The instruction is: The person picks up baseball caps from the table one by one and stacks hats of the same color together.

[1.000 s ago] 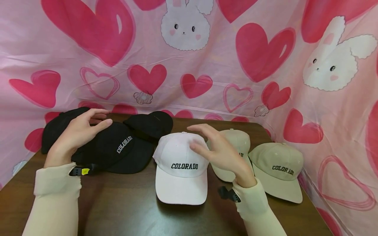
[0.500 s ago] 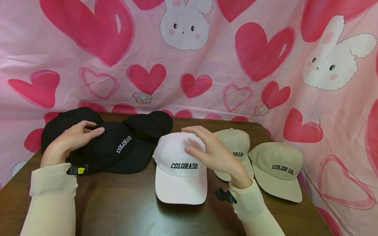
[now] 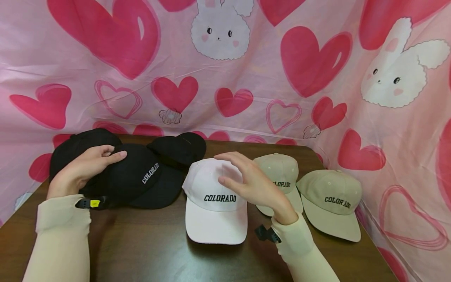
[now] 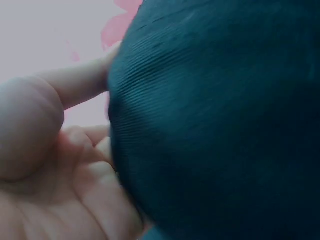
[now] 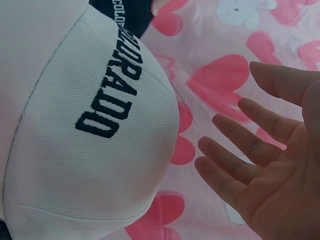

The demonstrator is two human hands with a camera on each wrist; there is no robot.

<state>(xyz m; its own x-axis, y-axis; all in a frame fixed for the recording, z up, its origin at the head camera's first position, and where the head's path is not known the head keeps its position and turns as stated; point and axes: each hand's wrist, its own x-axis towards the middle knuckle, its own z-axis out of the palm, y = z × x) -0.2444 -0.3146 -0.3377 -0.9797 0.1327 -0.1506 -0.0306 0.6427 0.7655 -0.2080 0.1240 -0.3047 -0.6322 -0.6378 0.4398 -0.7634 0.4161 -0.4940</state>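
Note:
My left hand [image 3: 86, 164] grips the back of the crown of a black cap [image 3: 132, 172] lettered COLORADO. The left wrist view shows the cap's dark ribbed fabric [image 4: 215, 120] filling most of the picture, with the thumb and fingers of the hand [image 4: 60, 175] at its edge and the fingertips partly hidden behind it. A white COLORADO cap [image 3: 216, 199] sits mid-table, brim toward me. Over its right side hovers my right hand [image 3: 258, 186], fingers spread and holding nothing; in the right wrist view a gap separates the hand [image 5: 265, 155] from the white crown [image 5: 100, 165].
Two more black caps [image 3: 84, 143] [image 3: 179, 147] lie behind the gripped one, close against it. To the right stand two beige COLORADO caps [image 3: 278, 168] [image 3: 331, 192], side by side. A pink heart-and-bunny cloth [image 3: 218, 70] hangs behind the brown table [image 3: 141, 243].
My left hand has come down onto the black cap and taken hold; the cap has since shifted slightly up and right. My right hand has drifted a little left over the white cap.

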